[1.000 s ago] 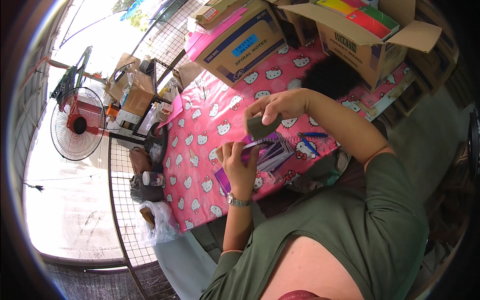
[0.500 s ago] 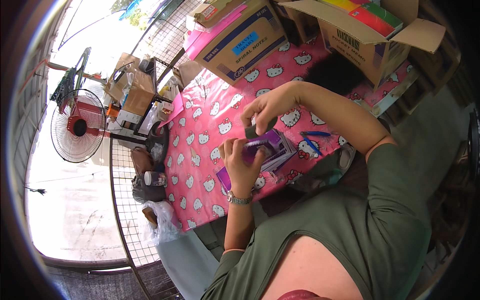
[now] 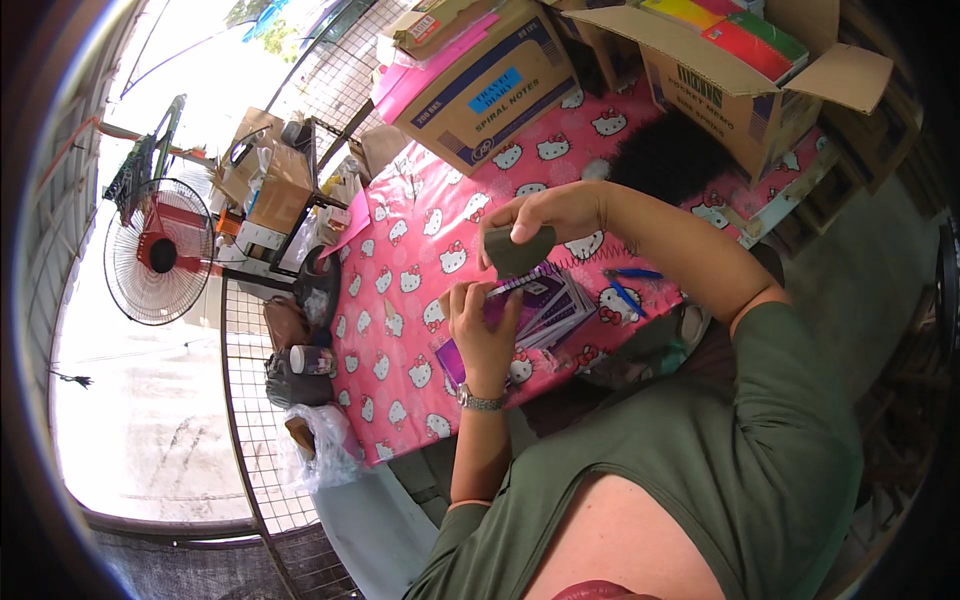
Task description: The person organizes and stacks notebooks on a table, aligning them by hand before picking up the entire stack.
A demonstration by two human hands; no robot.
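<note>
cloth (image 3: 420,190): pink, lay under both hands
left hand (image 3: 480,325): gripped purple notebook (image 3: 496,308) between thumb and fingers
right hand (image 3: 545,218): pinched dark green piece (image 3: 519,257) just beyond left hand

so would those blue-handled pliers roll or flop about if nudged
The blue-handled pliers probably wouldn't roll, as their handles splay into a V on the table cover. The open handles might swing together if squeezed.

Looks like a small makeshift workshop: purple booklets (image 3: 555,308), wire coil (image 3: 608,255) and blue-handled tool (image 3: 640,273) on a pink-covered table (image 3: 395,350); closed carton (image 3: 490,100) far, open carton (image 3: 700,98) of notepads (image 3: 755,45) far right; mesh wall (image 3: 250,400), fan (image 3: 160,253) left, daylight beyond.
</note>
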